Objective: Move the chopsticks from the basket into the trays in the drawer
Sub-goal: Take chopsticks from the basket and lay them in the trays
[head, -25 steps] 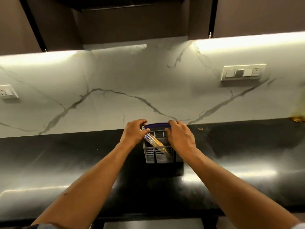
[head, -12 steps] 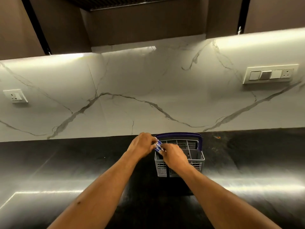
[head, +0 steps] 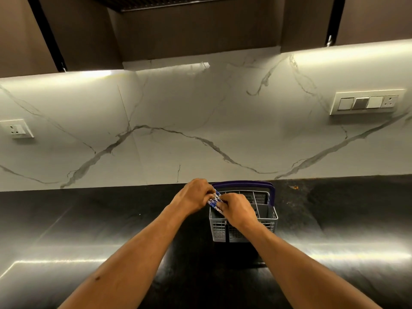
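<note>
Head view, frame centre: blue-and-white patterned chopsticks above basket; left hand and right hand fingers clamped on them.

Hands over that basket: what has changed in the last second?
The right hand left the basket handle and joined the left hand at the left corner; both now pinch a blue-patterned chopstick bundle. The basket stays on the counter.

Countertop in front of me is dark polished stone, super glossy, throwing back streaks of light. The grey slotted plastic basket looks matt, with a shinier purple plastic handle. Wall's smooth white marble with grey veins, slight sheen.
</note>
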A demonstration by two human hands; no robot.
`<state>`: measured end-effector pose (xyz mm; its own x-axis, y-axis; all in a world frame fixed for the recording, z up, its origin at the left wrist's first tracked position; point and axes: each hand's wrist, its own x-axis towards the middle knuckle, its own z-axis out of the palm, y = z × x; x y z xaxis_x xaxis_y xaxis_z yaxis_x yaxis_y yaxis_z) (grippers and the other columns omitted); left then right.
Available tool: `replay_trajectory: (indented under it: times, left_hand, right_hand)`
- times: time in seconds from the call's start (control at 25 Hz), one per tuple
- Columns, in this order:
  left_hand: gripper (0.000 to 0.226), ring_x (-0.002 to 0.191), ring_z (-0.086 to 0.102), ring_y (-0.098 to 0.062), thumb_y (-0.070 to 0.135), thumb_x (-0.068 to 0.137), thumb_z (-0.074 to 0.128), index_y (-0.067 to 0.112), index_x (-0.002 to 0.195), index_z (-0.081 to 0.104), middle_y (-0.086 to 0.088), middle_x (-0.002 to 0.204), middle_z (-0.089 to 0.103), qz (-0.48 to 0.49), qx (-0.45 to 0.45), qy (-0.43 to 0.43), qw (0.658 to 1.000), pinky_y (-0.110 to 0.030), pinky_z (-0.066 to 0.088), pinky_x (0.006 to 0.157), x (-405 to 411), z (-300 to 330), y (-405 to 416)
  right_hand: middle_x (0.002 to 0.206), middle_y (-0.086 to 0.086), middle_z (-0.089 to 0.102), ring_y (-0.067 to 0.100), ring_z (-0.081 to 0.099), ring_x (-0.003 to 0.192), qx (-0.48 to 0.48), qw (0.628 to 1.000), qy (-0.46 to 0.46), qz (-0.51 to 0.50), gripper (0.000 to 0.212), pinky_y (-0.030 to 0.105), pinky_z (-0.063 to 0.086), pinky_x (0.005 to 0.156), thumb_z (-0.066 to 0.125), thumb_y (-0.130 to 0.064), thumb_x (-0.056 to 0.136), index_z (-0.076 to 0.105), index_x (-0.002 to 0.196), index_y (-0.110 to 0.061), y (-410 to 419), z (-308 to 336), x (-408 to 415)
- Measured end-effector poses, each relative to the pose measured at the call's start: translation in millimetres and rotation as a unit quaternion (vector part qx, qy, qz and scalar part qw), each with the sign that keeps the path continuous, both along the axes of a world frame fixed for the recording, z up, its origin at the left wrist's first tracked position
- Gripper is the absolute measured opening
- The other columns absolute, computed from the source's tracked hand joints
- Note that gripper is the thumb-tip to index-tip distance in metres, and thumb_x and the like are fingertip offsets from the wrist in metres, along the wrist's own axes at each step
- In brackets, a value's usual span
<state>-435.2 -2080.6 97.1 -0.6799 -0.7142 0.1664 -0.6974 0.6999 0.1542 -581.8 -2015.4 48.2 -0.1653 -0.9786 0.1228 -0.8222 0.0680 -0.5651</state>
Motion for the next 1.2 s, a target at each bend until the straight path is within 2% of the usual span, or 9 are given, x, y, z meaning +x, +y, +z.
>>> replay_trajectory:
  times: [0.12, 0.24, 0.4, 0.52, 0.64, 0.72, 0.84, 0.92, 1.2]
  left_hand:
    - [0.026, 0.094, 0.06, -0.007, 0.019, 0.092, 0.063, 0.015, 0.117, 0.069, -0.001, 0.111, 0.069, 0.012, 0.048, 0.12, 0.992, -0.022, 0.048, 0.086, -3.0, 15.9, 2.2]
    - [0.032, 0.105, 0.065, -0.006, 0.017, 0.09, 0.068, 0.017, 0.122, 0.067, 0.001, 0.12, 0.07, 0.003, 0.103, 0.247, 0.964, -0.019, 0.05, 0.093, -14.2, 39.8, 12.1]
    - [0.03, 0.089, 0.067, 0.005, 0.019, 0.087, 0.071, 0.019, 0.117, 0.071, 0.003, 0.111, 0.073, -0.02, 0.09, 0.387, 0.917, -0.006, 0.051, 0.081, -31.6, 79.5, 31.8]
    - [0.026, 0.089, 0.073, -0.007, 0.016, 0.086, 0.072, 0.016, 0.112, 0.074, -0.002, 0.107, 0.075, -0.035, 0.149, 0.474, 0.867, -0.025, 0.059, 0.083, -41.2, 105.1, 41.0]
    - [0.024, 0.088, 0.074, -0.016, 0.013, 0.085, 0.072, 0.012, 0.109, 0.074, -0.007, 0.101, 0.076, -0.052, 0.18, 0.475, 0.86, -0.033, 0.061, 0.082, -47.5, 126.3, 51.4]
    - [0.025, 0.085, 0.075, -0.013, 0.013, 0.085, 0.072, 0.01, 0.11, 0.073, -0.009, 0.102, 0.076, -0.062, 0.171, 0.439, 0.88, -0.027, 0.06, 0.078, -51.1, 138.4, 62.6]
    - [0.025, 0.074, 0.072, 0.001, 0.011, 0.085, 0.072, 0.006, 0.11, 0.073, -0.004, 0.1, 0.074, -0.07, 0.149, 0.402, 0.901, -0.012, 0.055, 0.066, -56.1, 153.8, 79.5]
    - [0.024, 0.068, 0.068, 0.008, 0.009, 0.086, 0.07, 0.005, 0.11, 0.073, 0.001, 0.094, 0.071, -0.073, 0.128, 0.382, 0.912, -0.006, 0.05, 0.062, -57.4, 163.1, 89.1]
    - [0.022, 0.076, 0.068, 0.0, 0.011, 0.088, 0.069, 0.006, 0.109, 0.074, -0.007, 0.103, 0.074, -0.083, 0.103, 0.37, 0.92, -0.007, 0.052, 0.065, -54.7, 169.1, 107.9]
  right_hand:
    - [0.075, -0.005, 0.064, 0.008, 0.054, 0.062, -0.033, 0.999, -0.027, 0.001, 0.019, 0.023, 0.041, 0.058, 0.057, -0.027, 0.099, 0.073, 0.1, -0.017, 3.9, 23.2, -9.9]
    - [0.079, -0.008, 0.064, 0.002, 0.054, 0.063, -0.079, 0.993, -0.092, 0.013, 0.02, 0.019, 0.04, 0.06, 0.06, -0.025, 0.098, 0.073, 0.11, -0.014, 10.2, 56.6, -20.2]
    - [0.085, 0.002, 0.074, 0.018, 0.069, 0.076, -0.128, 0.981, -0.146, 0.021, 0.018, 0.025, 0.052, 0.066, 0.062, -0.03, 0.097, 0.074, 0.107, -0.021, 24.9, 102.8, -33.9]
    - [0.09, 0.001, 0.076, 0.017, 0.072, 0.085, -0.175, 0.969, -0.173, 0.032, 0.021, 0.034, 0.058, 0.082, 0.061, -0.033, 0.097, 0.075, 0.107, -0.021, 37.7, 120.3, -40.6]
    - [0.085, -0.001, 0.077, 0.014, 0.074, 0.082, -0.19, 0.958, -0.209, 0.059, 0.02, 0.042, 0.059, 0.088, 0.062, -0.03, 0.097, 0.076, 0.1, -0.017, 52.8, 131.2, -49.0]
    - [0.083, 0.001, 0.077, 0.015, 0.074, 0.079, -0.186, 0.957, -0.211, 0.069, 0.019, 0.044, 0.06, 0.087, 0.063, -0.028, 0.097, 0.077, 0.093, -0.017, 62.8, 138.9, -55.0]
    - [0.082, 0.005, 0.076, 0.019, 0.075, 0.078, -0.186, 0.952, -0.229, 0.081, 0.018, 0.044, 0.06, 0.087, 0.064, -0.023, 0.096, 0.076, 0.087, -0.013, 74.7, 148.7, -59.8]
    - [0.083, 0.01, 0.076, 0.024, 0.075, 0.08, -0.186, 0.947, -0.247, 0.087, 0.018, 0.045, 0.06, 0.087, 0.064, -0.019, 0.096, 0.076, 0.09, -0.006, 81.1, 154.7, -62.0]
    - [0.088, 0.017, 0.076, 0.026, 0.075, 0.082, -0.184, 0.941, -0.26, 0.113, 0.021, 0.039, 0.062, 0.084, 0.064, -0.016, 0.096, 0.075, 0.101, 0.001, 101.2, 164.7, -65.7]
